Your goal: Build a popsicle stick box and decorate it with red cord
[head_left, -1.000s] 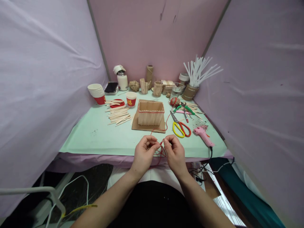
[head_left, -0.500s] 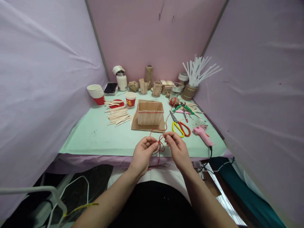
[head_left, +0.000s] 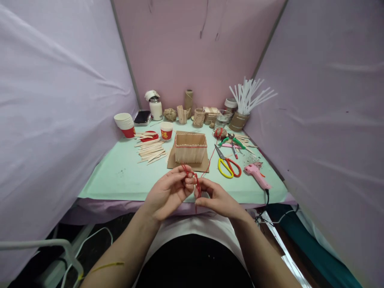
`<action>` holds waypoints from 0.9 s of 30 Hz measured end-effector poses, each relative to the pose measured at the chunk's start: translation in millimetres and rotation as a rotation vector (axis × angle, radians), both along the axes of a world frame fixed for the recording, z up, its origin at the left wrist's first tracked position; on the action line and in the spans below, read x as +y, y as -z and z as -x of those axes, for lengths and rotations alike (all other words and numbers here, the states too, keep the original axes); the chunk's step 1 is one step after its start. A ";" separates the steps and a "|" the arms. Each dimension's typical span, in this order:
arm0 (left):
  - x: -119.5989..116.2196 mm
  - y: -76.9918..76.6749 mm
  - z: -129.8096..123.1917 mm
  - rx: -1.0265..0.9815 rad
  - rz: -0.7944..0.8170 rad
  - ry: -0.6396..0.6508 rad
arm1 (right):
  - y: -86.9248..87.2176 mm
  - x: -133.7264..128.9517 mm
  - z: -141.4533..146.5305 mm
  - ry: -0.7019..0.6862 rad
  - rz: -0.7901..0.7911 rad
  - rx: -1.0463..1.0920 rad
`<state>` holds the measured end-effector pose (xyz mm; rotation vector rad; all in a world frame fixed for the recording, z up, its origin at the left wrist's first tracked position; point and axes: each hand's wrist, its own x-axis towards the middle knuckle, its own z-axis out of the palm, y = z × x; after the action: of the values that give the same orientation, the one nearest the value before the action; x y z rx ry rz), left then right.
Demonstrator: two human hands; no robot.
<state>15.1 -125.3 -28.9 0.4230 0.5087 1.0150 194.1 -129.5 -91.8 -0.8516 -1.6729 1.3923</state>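
Between my hands, at the table's front edge, is a looped tangle of red string (head_left: 197, 188). My left hand (head_left: 171, 189), palm turned partly up, grips the string with its fingers curled. My right hand (head_left: 215, 197) pinches the lower loops from the other side. From there a strand runs up to a ball wound with red string (head_left: 220, 133) at the back right. Just beyond my hands, a rectangular box of wooden sticks (head_left: 191, 153), trimmed with red string near its rim, rests on a piece of cardboard (head_left: 171, 160).
Scissors (head_left: 228, 167) and a pink glue gun (head_left: 257, 176) lie to the right, near green-handled pliers (head_left: 237, 141). Loose wooden sticks (head_left: 151, 150) and paper cups (head_left: 125, 125) are on the left. Jars, twine and white sticks (head_left: 247, 96) line the back.
My left hand has rolled palm-up and moved left, and my right hand has come lower and closer to it. The red string is now bunched between them.
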 end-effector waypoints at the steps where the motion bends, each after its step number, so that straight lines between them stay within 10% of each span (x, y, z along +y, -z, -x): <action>1: -0.1 -7.7 5.0 -0.031 0.022 -0.014 | -3.8 1.4 -2.8 0.005 -0.007 -0.037; 16: -16.2 -50.4 71.0 -0.322 0.028 -0.376 | -26.9 47.7 -96.9 0.365 -0.363 -0.508; 23: -16.9 -53.2 81.1 -0.430 -0.026 -0.413 | -33.0 59.0 -98.1 0.224 0.031 -0.303; 27: -21.3 -59.5 94.8 -0.534 -0.095 -0.465 | -41.8 72.1 -116.7 0.410 -0.034 -0.376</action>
<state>-79.6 -146.6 30.6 0.1001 0.0713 1.5435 310.8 -57.4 -50.0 -1.4127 -1.6606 0.9603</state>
